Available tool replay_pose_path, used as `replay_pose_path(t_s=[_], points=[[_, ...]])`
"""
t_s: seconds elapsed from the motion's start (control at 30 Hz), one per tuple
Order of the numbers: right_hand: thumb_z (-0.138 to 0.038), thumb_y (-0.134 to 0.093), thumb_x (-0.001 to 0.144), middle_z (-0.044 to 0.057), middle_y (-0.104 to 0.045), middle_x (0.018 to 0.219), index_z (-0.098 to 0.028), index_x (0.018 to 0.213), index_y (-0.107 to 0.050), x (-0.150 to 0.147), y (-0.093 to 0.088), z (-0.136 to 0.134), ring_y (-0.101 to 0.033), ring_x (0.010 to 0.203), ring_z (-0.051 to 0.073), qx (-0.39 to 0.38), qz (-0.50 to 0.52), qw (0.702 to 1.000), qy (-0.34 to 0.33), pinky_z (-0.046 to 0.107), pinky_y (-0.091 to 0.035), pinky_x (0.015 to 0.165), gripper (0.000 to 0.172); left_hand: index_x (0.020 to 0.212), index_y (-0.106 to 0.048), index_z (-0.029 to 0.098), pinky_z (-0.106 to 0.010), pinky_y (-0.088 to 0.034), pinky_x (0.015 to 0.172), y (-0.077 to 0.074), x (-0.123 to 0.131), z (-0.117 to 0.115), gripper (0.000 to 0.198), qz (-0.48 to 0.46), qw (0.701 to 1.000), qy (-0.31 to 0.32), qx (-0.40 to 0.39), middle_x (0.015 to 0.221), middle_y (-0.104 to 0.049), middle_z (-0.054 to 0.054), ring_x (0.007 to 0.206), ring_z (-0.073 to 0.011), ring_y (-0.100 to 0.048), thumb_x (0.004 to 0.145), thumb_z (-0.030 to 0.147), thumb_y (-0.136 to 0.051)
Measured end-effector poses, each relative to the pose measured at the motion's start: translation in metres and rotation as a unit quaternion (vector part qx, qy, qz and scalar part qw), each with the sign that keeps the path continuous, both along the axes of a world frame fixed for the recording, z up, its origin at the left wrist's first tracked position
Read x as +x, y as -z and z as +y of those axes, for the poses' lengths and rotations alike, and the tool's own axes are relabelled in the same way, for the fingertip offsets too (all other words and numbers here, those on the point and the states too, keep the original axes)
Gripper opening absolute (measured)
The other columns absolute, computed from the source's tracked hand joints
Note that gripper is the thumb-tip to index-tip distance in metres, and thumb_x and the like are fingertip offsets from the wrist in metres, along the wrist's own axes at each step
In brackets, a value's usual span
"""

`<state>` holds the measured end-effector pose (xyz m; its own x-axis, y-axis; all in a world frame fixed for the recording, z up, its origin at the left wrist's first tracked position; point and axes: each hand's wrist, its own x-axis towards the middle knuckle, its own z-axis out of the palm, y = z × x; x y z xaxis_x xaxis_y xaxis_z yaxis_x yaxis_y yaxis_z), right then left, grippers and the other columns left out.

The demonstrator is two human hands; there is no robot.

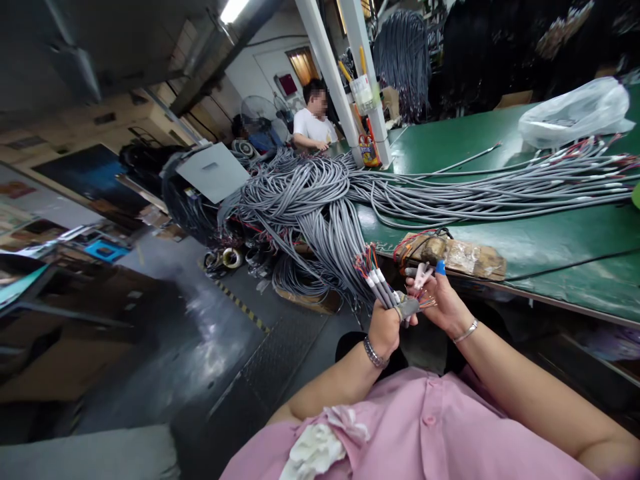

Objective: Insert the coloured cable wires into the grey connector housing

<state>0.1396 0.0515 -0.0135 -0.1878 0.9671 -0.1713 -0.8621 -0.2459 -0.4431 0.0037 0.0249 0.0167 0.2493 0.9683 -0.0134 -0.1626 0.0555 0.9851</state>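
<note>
My left hand (386, 328) is closed around a bundle of grey cables (383, 288). Their ends point up and away from me, with white bands and bare coloured wires fanning out. A grey cover wraps the left thumb, and a few thin wires (426, 303) stick out beside it toward the right. Close by on the right is my right hand (446, 305), with a blue cover on the thumb and the fingers curled in. Pale pinkish pieces (423, 275) show at its fingertips; whether they are finger wraps or something held, I cannot tell.
A large heap of grey cables (300, 183) hangs over the edge of the green table (550, 233). A taped wooden block (467, 259) lies at the near edge. Further back are a clear plastic bag (575, 113), a white post (367, 87) and a person (314, 127) in white.
</note>
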Motion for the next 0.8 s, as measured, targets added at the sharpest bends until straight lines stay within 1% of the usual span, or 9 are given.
replay_pose_path(t_s=[0.13,0.2,0.27,0.33,0.4,0.5,0.63,0.7,0.8], points=[[-0.059,-0.062,0.082,0.005,-0.071,0.083,-0.019,0.089,-0.069,0.007,-0.003,-0.004,-0.059,0.062,0.013,0.005,-0.018,1.000,-0.013,0.026,-0.050,0.058,0.041,0.054,-0.061,0.014,-0.025,-0.037,0.052,-0.005,-0.002,-0.006,0.029,-0.009,1.000,-0.013,0.011,0.049,-0.057,-0.002,0.047,-0.0109,-0.049,0.075,0.032,-0.070],[-0.053,-0.065,0.083,0.004,-0.071,0.082,-0.020,0.088,-0.070,0.007,-0.003,-0.004,-0.059,0.062,0.013,0.012,-0.037,0.999,0.003,0.026,-0.049,0.058,0.034,0.054,-0.061,0.014,-0.025,-0.037,0.052,-0.007,-0.001,-0.008,0.030,-0.008,1.000,-0.021,0.012,0.049,-0.056,-0.002,0.048,-0.0109,-0.050,0.075,0.034,-0.070],[-0.051,-0.067,0.083,0.004,-0.072,0.081,-0.020,0.086,-0.071,0.006,-0.003,-0.004,-0.059,0.062,0.013,0.019,-0.060,0.998,0.028,0.025,-0.048,0.057,0.032,0.053,-0.060,0.015,-0.025,-0.037,0.052,-0.009,0.001,-0.008,0.032,-0.003,0.999,-0.031,0.012,0.048,-0.056,-0.001,0.048,-0.0107,-0.049,0.075,0.036,-0.069],[-0.052,-0.068,0.081,0.005,-0.073,0.081,-0.019,0.086,-0.071,0.004,-0.002,-0.004,-0.060,0.063,0.014,0.020,-0.077,0.996,0.045,0.027,-0.049,0.057,0.033,0.052,-0.059,0.015,-0.025,-0.037,0.052,-0.010,0.005,-0.007,0.034,-0.001,0.999,-0.043,0.009,0.048,-0.055,-0.001,0.048,-0.0103,-0.048,0.075,0.038,-0.069],[-0.054,-0.069,0.079,0.005,-0.072,0.078,-0.019,0.086,-0.071,0.002,-0.001,-0.003,-0.061,0.060,0.015,0.017,-0.081,0.996,0.041,0.029,-0.050,0.056,0.036,0.051,-0.058,0.015,-0.025,-0.037,0.052,-0.011,0.008,-0.005,0.036,-0.004,0.999,-0.053,0.007,0.048,-0.055,-0.001,0.047,-0.0100,-0.047,0.075,0.039,-0.069],[-0.056,-0.071,0.077,0.004,-0.071,0.072,-0.018,0.083,-0.071,-0.001,-0.002,-0.001,-0.060,0.054,0.015,0.012,-0.067,0.997,0.033,0.030,-0.049,0.050,0.039,0.051,-0.057,0.015,-0.025,-0.036,0.050,-0.009,0.011,-0.004,0.035,-0.013,0.998,-0.060,0.004,0.047,-0.054,-0.001,0.046,-0.0097,-0.046,0.075,0.038,-0.069],[-0.054,-0.074,0.074,0.003,-0.070,0.069,-0.017,0.080,-0.070,-0.004,-0.005,-0.001,-0.057,0.051,0.015,-0.006,-0.054,0.998,0.036,0.030,-0.046,0.044,0.038,0.050,-0.056,0.016,-0.024,-0.034,0.048,-0.004,0.012,-0.002,0.034,-0.009,0.998,-0.067,-0.015,0.044,-0.052,0.000,0.044,-0.0092,-0.045,0.072,0.036,-0.072],[-0.055,-0.073,0.075,0.003,-0.070,0.071,-0.019,0.081,-0.070,-0.005,-0.005,-0.002,-0.057,0.052,0.015,-0.010,-0.045,0.998,0.036,0.030,-0.046,0.047,0.037,0.050,-0.056,0.015,-0.024,-0.034,0.048,-0.001,0.012,-0.001,0.034,-0.001,0.998,-0.066,-0.016,0.044,-0.052,0.000,0.044,-0.0092,-0.045,0.072,0.036,-0.072],[-0.056,-0.071,0.077,0.004,-0.072,0.079,-0.020,0.082,-0.069,-0.004,-0.004,-0.003,-0.059,0.059,0.014,-0.004,-0.021,0.999,0.044,0.029,-0.050,0.057,0.036,0.051,-0.057,0.015,-0.024,-0.035,0.049,0.000,0.009,-0.002,0.032,0.002,0.998,-0.059,-0.012,0.046,-0.054,0.000,0.045,-0.0095,-0.047,0.073,0.034,-0.071]])
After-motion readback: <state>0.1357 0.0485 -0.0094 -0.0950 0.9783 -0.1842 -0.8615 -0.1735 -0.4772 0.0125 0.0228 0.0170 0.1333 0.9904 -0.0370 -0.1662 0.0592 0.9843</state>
